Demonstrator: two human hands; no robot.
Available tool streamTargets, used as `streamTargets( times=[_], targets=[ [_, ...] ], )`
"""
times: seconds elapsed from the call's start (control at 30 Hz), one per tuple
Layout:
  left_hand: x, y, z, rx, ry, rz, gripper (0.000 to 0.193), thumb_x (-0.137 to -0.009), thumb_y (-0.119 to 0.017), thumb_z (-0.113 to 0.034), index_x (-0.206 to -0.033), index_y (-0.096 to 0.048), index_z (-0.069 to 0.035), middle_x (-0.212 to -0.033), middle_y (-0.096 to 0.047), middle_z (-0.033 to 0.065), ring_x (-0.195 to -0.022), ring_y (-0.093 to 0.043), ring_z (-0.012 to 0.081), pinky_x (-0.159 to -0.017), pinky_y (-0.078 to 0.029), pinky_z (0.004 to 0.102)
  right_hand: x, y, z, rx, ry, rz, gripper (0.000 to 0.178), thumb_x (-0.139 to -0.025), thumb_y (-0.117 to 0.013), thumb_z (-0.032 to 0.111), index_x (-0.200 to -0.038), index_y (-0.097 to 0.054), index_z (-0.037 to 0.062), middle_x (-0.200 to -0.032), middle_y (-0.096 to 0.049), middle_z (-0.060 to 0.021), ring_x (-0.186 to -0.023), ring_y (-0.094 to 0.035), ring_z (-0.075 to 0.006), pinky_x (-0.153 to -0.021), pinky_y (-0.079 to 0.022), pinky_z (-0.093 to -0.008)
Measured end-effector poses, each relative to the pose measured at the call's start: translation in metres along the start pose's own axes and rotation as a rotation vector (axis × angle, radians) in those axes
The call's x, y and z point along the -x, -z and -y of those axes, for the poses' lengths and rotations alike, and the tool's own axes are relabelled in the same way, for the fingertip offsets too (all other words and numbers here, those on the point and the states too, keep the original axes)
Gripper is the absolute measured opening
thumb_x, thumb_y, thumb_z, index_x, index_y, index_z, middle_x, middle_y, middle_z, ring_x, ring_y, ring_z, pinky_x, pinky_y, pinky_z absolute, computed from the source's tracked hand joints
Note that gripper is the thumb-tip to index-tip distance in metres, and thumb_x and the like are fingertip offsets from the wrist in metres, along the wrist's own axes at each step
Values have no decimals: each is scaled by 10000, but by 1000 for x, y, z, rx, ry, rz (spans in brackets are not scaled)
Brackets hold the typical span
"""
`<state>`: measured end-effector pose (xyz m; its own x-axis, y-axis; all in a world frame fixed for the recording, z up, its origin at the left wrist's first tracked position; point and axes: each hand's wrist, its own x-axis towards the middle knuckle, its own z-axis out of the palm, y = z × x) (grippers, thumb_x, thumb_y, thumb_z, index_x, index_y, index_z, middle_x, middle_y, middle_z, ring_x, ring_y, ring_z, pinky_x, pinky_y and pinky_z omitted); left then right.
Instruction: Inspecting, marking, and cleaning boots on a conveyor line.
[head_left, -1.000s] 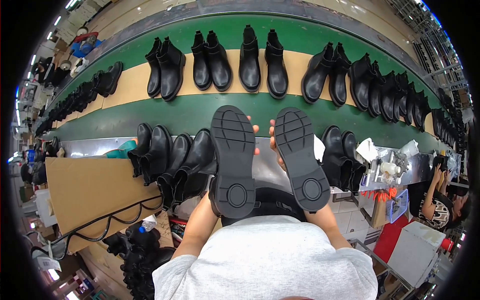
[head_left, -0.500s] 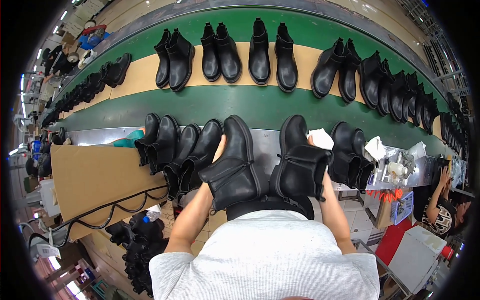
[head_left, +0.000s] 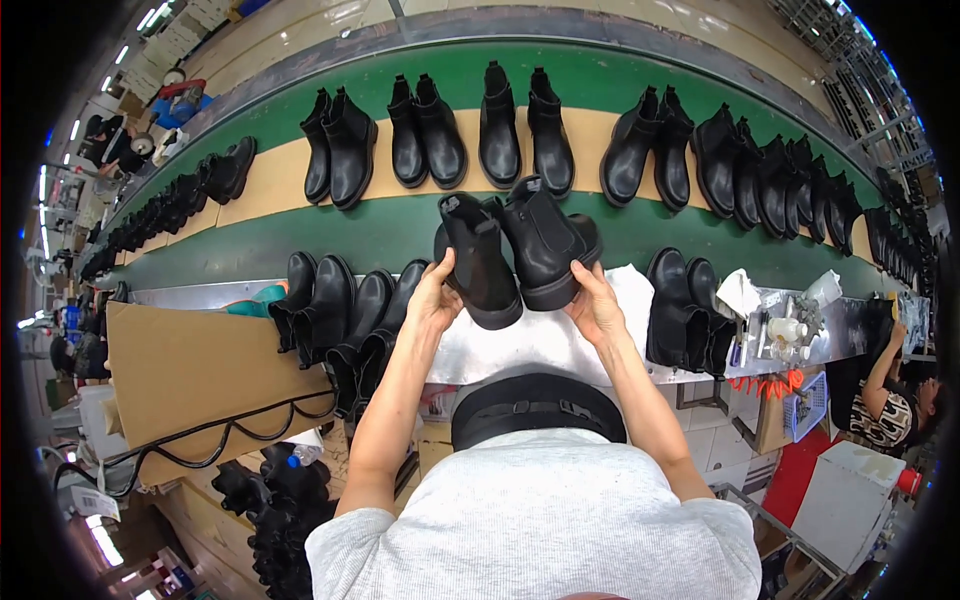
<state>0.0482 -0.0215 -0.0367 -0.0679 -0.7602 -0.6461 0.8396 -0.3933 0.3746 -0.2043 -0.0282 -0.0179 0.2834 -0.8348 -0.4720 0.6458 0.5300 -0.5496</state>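
Observation:
I hold a pair of black ankle boots over the near edge of the green surface, their heels toward me and their openings pointing away. My left hand [head_left: 436,296] grips the left boot [head_left: 484,275] at its side. My right hand [head_left: 597,306] is closed on the right boot [head_left: 543,248] near its heel, where an elastic side panel shows. The two boots touch each other. Just beyond my right fingers, a white cloth [head_left: 628,288] lies on the metal bench [head_left: 500,355].
Boot pairs stand on a cardboard strip [head_left: 270,165] along the green surface [head_left: 400,222]. More boots [head_left: 335,305] lie left of my arms, others [head_left: 682,310] to the right. Bottles [head_left: 788,330] stand at right. A cardboard sheet [head_left: 200,375] leans at left; another person [head_left: 885,400] sits far right.
Both boots have moved away from my body and closer together, turning so their heels face me. The white cloth left my right hand and now lies on the bench.

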Motion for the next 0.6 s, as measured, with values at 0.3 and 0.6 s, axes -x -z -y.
streamTargets(
  times=[0.3,0.6],
  targets=[
    [-20,-14,9,10,-50,-274,329,-775,-689,-211,-1041,-567,-62,-1077,-593,92,-1015,-553,240,-906,-447,396,-4,-6,3,59,168,-162,870,-771,-689,185,-1382,-72,230,-1266,-391,-115,-1097,-464,-303,-867,-420,-497],
    [2,35,55,-134,-37,-50,524,-848,-608,-228,-1275,-351,-66,-1140,-512,121,-1089,-491,254,-956,-404,384,-8,73,-36,31,-128,87,445,-889,-465,198,-1308,-376,76,-1269,-475,-54,-1115,-502,-184,-957,-374,-372]
  ],
)
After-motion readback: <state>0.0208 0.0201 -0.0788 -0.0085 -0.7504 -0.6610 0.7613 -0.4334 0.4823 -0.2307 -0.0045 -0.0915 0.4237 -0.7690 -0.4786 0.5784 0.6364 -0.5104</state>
